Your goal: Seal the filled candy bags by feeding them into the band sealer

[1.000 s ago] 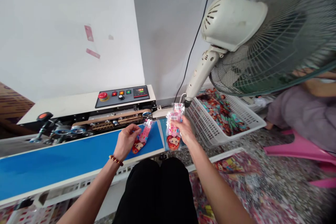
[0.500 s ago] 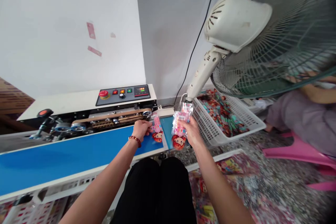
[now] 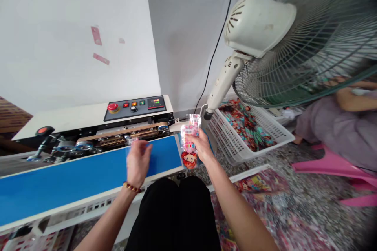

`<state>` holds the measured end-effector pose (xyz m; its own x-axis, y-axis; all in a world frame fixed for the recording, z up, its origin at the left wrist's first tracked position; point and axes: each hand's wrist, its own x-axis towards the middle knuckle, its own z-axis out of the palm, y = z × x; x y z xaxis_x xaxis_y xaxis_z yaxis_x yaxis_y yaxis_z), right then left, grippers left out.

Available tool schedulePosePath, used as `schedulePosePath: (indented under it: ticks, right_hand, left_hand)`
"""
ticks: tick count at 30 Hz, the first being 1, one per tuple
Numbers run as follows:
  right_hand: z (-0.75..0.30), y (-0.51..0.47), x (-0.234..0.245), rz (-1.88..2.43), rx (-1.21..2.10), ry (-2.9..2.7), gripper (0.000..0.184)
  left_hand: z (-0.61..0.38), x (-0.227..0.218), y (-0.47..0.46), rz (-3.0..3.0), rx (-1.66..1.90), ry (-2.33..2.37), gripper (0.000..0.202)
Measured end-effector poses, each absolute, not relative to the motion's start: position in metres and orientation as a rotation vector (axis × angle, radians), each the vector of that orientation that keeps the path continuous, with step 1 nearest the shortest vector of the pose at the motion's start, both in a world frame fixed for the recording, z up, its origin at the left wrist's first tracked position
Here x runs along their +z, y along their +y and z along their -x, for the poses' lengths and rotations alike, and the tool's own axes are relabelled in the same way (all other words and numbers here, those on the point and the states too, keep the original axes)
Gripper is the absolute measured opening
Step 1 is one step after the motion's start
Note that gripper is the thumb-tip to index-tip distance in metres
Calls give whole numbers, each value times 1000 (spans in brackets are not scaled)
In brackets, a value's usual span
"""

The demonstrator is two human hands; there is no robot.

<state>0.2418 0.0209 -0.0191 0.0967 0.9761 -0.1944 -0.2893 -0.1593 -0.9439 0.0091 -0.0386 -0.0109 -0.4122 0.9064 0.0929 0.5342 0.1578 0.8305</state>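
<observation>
My right hand point(image 3: 200, 145) is closed on a small stack of clear plastic packets point(image 3: 189, 159), held upright over the right end of the blue conveyor belt point(image 3: 88, 176). The front packet shows pink lettering and a red-haired cartoon face. My left hand point(image 3: 139, 162), with a beaded bracelet at the wrist, is over the belt by the sealing machine's rollers. Another clear packet point(image 3: 133, 140) shows just past its fingers, mostly hidden behind the hand. Those fingers look bent, but blur hides whether they grip it.
The sealing machine's control panel point(image 3: 135, 108) has a red stop button and lit buttons. A large fan point(image 3: 259, 27) leans over from the right. Below it, a white basket point(image 3: 224, 141) holds many packets. A person sits near a pink stool point(image 3: 326, 164). More packets point(image 3: 265, 182) lie below right.
My left hand has moved left along the belt, and the packet by it now sits farther left, mostly behind the hand. The right hand's packets have shifted left, to the belt's end.
</observation>
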Motion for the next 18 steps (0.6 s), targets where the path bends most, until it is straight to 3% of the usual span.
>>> schedulePosePath:
  ticks: [5,18]
  right_hand:
    - [-239,22,-19,1208,1297,-920,42]
    - [-258,11,-11,1038,1411,-913,41]
  left_hand:
    - [-84,-10,-11,-1400,1002,1571,21]
    - [-96,-14,0,-1227,1147,1545,27]
